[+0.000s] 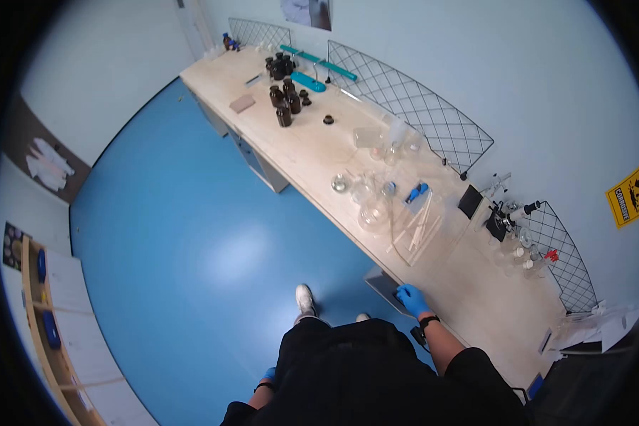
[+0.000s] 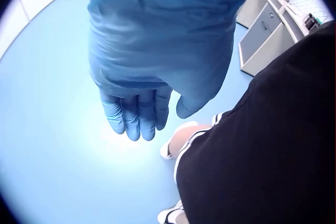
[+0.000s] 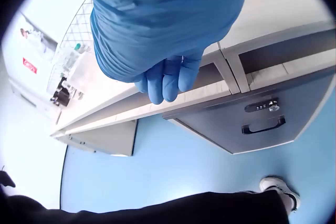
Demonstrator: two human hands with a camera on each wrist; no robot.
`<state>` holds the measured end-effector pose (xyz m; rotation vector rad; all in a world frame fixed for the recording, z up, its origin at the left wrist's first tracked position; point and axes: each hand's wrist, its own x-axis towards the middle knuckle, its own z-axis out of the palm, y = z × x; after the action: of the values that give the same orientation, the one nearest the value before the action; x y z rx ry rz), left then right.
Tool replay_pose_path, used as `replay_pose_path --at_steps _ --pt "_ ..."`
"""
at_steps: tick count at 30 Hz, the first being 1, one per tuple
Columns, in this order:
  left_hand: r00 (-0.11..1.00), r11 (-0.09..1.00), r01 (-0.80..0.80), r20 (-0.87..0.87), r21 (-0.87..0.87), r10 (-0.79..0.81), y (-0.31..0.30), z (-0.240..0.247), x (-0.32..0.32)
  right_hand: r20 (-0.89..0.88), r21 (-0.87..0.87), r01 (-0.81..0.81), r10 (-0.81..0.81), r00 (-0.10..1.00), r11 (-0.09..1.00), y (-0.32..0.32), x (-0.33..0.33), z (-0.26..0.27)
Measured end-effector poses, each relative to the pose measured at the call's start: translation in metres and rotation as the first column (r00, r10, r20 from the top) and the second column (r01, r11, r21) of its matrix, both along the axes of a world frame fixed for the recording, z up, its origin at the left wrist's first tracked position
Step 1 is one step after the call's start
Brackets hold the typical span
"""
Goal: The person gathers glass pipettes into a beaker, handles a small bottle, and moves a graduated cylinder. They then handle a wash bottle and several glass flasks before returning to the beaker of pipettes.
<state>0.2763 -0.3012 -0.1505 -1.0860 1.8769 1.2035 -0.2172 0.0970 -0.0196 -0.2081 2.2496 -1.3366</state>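
In blue gloves, my left hand hangs low beside my dark clothing with relaxed fingers, and nothing is in it. Only a sliver of that hand shows in the head view. My right hand, gloved too, is at the front edge of the wooden bench, its fingers pointing down and loosely bent with no object visible in them. Below those fingers is a grey cabinet door with a dark handle and a combination lock. The right palm is hidden.
Glassware, pale strips and a blue-handled item lie on the bench. Brown bottles stand farther along. A microscope and small bottles are by the wall rack. Blue floor extends left.
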Motion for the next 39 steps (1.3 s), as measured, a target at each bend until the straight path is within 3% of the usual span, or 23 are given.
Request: replay_pose_path --at_steps 2,3,4,5,6,7,9,13,14,16,19,21,26,28,29,30,31,32,34,39 --pt "0.996 1.0 -0.013 -0.091 0.018 0.015 -0.053 0.005 -0.032 -0.017 0.022 0.069 -0.069 0.997 0.997 -0.016 0.001 -0.001" --pt "0.856 0.851 0.516 0.026 -0.1 -0.516 -0.073 0.013 -0.078 -0.024 0.051 0.121 -0.12 0.993 0.991 -0.019 0.004 0.0" --pt "0.834 0.827 0.536 -0.043 -0.168 -0.549 -0.11 0.005 -0.103 -0.032 0.081 0.176 -0.174 0.984 0.981 -0.025 0.006 0.003" --pt "0.985 0.988 0.151 -0.08 -0.012 -0.151 -0.139 0.007 -0.128 -0.03 0.091 0.195 -0.193 0.981 0.977 -0.033 0.008 0.006" --pt "0.996 0.994 0.07 -0.045 -0.082 -0.074 -0.168 -0.013 -0.155 -0.056 0.055 0.253 -0.25 0.967 0.966 -0.042 0.009 0.01" --pt "0.997 0.997 0.038 -0.063 -0.073 -0.043 -0.202 -0.006 -0.186 -0.078 0.017 0.315 -0.312 0.947 0.949 -0.052 0.011 0.012" --pt "0.959 0.977 0.122 -0.234 -0.176 -0.162 -0.245 0.029 -0.256 -0.108 0.004 0.364 -0.361 0.926 0.931 -0.068 0.012 0.027" --pt "0.9 0.972 0.043 -0.413 -0.229 -0.137 -0.275 0.09 -0.393 -0.198 -0.103 0.454 -0.466 0.862 0.885 -0.099 -0.013 0.065" --pt "0.878 0.983 0.033 -0.465 -0.182 -0.115 -0.275 0.097 -0.422 -0.191 -0.096 0.474 -0.483 0.854 0.876 -0.102 -0.023 0.071" --pt "0.831 0.995 0.053 -0.548 -0.081 -0.088 -0.263 0.112 -0.476 -0.266 -0.242 0.567 -0.616 0.741 0.787 -0.11 -0.048 0.078" --pt "0.795 0.974 0.225 -0.585 0.042 -0.158 -0.221 0.162 -0.55 -0.242 -0.413 0.622 -0.739 0.629 0.665 -0.118 -0.089 0.092" --pt "0.701 0.907 0.415 -0.609 -0.074 -0.371 -0.202 0.179 -0.591 -0.246 -0.433 0.649 -0.775 0.582 0.625 -0.129 -0.112 0.106" --pt "0.577 0.818 0.563 -0.653 -0.118 -0.491 -0.171 0.222 -0.684 -0.193 -0.473 0.673 -0.813 0.55 0.568 -0.156 -0.171 0.13" --pt "0.557 0.81 0.581 -0.684 -0.085 -0.471 -0.155 0.23 -0.716 -0.227 -0.521 0.627 -0.802 0.552 0.579 -0.169 -0.194 0.138" --pt "0.561 0.876 0.481 -0.761 -0.02 -0.326 -0.143 0.244 -0.727 -0.231 -0.509 0.638 -0.806 0.545 0.577 -0.177 -0.202 0.148" --pt "0.547 0.925 0.376 -0.819 0.057 -0.172 -0.133 0.257 -0.736 -0.254 -0.419 0.636 -0.757 0.602 0.648 -0.186 -0.208 0.163" --pt "0.552 0.922 0.382 -0.816 0.067 -0.169 -0.126 0.267 -0.746 -0.269 -0.329 0.622 -0.702 0.659 0.71 -0.194 -0.215 0.176" --pt "0.49 0.891 0.454 -0.832 -0.011 -0.26 -0.122 0.277 -0.755 -0.269 -0.321 0.63 -0.706 0.656 0.707 -0.201 -0.22 0.187" --pt "0.41 0.816 0.572 -0.832 -0.085 -0.374 -0.117 0.286 -0.77 -0.38 -0.169 0.49 -0.516 0.768 0.855 -0.212 -0.228 0.202" --pt "0.292 0.638 0.765 -0.835 -0.089 -0.467 -0.103 0.291 -0.803 -0.294 -0.223 0.508 -0.554 0.779 0.832 -0.247 -0.234 0.201"
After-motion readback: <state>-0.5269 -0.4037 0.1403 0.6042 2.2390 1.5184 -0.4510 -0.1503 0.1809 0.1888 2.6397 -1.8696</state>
